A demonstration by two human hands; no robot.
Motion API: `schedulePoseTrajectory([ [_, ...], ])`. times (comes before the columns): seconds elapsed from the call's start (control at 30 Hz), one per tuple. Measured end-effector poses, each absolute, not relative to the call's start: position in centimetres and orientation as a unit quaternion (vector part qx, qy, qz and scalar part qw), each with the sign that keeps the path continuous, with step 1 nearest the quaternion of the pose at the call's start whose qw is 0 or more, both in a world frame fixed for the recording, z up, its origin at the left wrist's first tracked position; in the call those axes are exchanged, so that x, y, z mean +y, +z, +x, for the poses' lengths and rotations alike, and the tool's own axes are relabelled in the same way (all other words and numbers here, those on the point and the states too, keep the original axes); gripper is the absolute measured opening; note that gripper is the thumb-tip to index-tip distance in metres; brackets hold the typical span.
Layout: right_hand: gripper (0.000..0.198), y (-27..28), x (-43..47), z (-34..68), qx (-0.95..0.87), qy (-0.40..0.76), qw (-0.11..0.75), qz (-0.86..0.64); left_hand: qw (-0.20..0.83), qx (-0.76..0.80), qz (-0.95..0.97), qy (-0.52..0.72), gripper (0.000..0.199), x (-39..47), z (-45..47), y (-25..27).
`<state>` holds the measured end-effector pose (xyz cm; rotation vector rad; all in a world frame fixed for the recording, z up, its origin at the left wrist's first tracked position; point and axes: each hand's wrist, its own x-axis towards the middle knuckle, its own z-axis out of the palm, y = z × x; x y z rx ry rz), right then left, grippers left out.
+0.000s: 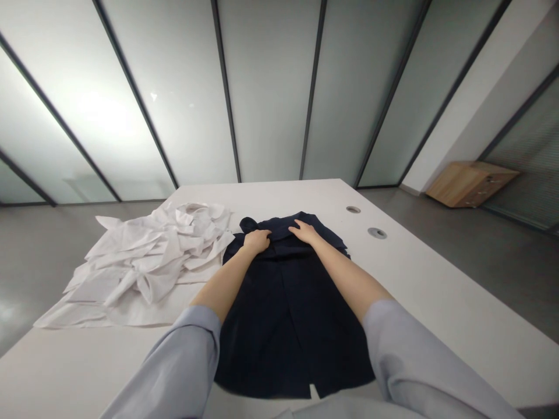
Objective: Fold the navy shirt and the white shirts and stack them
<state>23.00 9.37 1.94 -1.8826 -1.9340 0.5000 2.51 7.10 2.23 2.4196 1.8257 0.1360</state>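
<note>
A dark navy garment (288, 314) lies spread flat on the white tabletop (437, 291), a seam running down its middle to a small slit at the near hem. At its far end, the left hand (257, 240) rests with fingers curled, gripping a fold of the cloth, while the right hand (304, 232) presses down with fingers released and flat. A heap of crumpled white shirts (148, 265) sits just beside it.

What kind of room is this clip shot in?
Probably an office or meeting room: frosted glass partition walls, a long white table with cable grommets, and a low wooden cabinet by the wall.
</note>
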Motion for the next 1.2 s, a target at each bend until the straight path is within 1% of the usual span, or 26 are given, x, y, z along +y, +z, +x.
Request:
schedulePoseTrajectory([
  [0.07,0.04,1.6,10.3,22.8,-0.664,0.228,0.229,-0.675,0.07,0.61,0.784,0.091,0.035,7.9,2.5,2.1],
  [0.1,0.034,1.6,10.7,22.7,-0.651,0.25,0.241,-0.674,0.095,0.62,0.769,0.12,0.03,8.3,2.5,2.1],
  [0.17,0.026,2.0,11.3,22.7,-0.632,0.285,0.25,-0.676,0.169,0.637,0.73,0.18,0.027,9.3,2.4,2.5],
  [0.2,0.028,2.3,11.5,22.8,-0.627,0.295,0.259,-0.672,0.202,0.64,0.712,0.205,0.029,9.9,2.3,2.7],
  [0.27,0.038,2.9,11.9,23.0,-0.614,0.321,0.325,-0.644,0.232,0.632,0.691,0.263,0.041,10.8,2.1,3.2],
  [0.37,0.05,3.6,12.0,23.2,-0.581,0.377,0.459,-0.556,0.19,0.609,0.698,0.326,0.071,11.0,1.8,3.4],
  [0.4,0.053,3.7,11.8,23.2,-0.577,0.388,0.481,-0.534,0.172,0.602,0.71,0.323,0.079,10.7,1.7,3.4],
  [0.43,0.055,3.7,11.5,23.2,-0.586,0.388,0.483,-0.522,0.152,0.598,0.727,0.301,0.082,10.2,1.7,3.3],
  [0.47,0.056,3.7,11.0,23.3,-0.603,0.377,0.473,-0.52,0.13,0.594,0.748,0.265,0.08,9.5,1.7,3.2],
  [0.53,0.055,3.6,9.6,23.4,-0.661,0.325,0.423,-0.527,0.076,0.576,0.791,0.193,0.067,7.6,1.9,3.0],
  [0.6,0.049,3.2,7.9,23.5,-0.732,0.24,0.331,-0.546,0.019,0.552,0.822,0.142,0.049,5.7,2.3,2.9],
  [0.67,0.045,2.6,6.1,23.7,-0.776,0.153,0.219,-0.571,-0.022,0.538,0.836,0.107,0.038,4.1,2.8,2.7],
  [0.73,0.048,1.8,4.7,24.1,-0.787,0.096,0.122,-0.597,-0.034,0.545,0.835,0.068,0.036,3.1,3.2,2.4],
  [0.8,0.055,0.9,3.8,24.5,-0.784,0.072,0.063,-0.613,-0.028,0.562,0.826,0.03,0.042,2.9,3.4,2.0],
  [0.87,0.061,0.1,3.5,25.0,-0.781,0.066,0.035,-0.621,-0.02,0.574,0.818,0.012,0.05,3.2,3.2,1.4],
  [1.0,0.065,-0.7,4.2,25.6,-0.777,0.077,0.028,-0.625,-0.002,0.58,0.815,0.019,0.059,4.7,2.6,0.2],
  [1.1,0.061,-0.8,5.2,25.5,-0.779,0.083,0.04,-0.62,0.008,0.587,0.809,0.037,0.059,5.4,2.3,-0.2],
  [1.2,0.053,-0.7,6.1,25.6,-0.774,0.098,0.061,-0.623,-0.029,0.58,0.811,0.071,0.05,5.0,2.7,0.2],
])
